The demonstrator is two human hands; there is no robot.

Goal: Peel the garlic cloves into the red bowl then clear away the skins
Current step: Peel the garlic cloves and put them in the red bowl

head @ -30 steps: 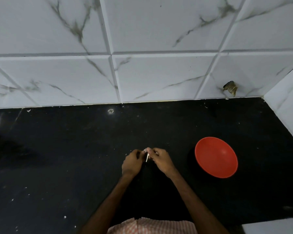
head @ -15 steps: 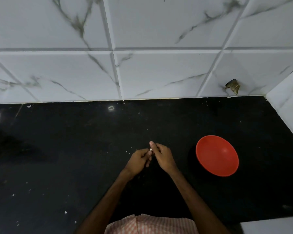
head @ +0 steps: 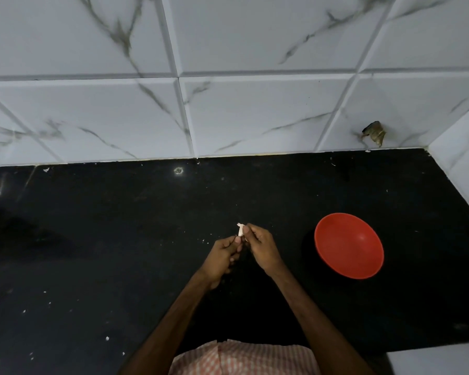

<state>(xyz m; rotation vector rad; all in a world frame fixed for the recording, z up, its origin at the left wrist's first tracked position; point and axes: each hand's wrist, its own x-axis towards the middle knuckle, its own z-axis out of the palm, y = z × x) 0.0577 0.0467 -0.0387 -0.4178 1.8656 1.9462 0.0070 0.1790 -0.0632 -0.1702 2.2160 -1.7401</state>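
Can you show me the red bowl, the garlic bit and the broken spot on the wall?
red bowl (head: 349, 246): head view, bare inside of the bowl.
garlic clove (head: 240, 230): head view, pale top end that sticks out.
broken spot (head: 374, 133): head view, middle of the chipped tile patch.

Pink-and-white checked garment (head: 255, 358)

The bowl (head: 349, 245) is plain red. The worktop (head: 119, 239) is black with little white specks on it. The wall tiles (head: 255, 115) are white with thin grey lines like marble. The garlic clove (head: 240, 229) is pale white. The shirt (head: 244, 358) has pink and white checks.
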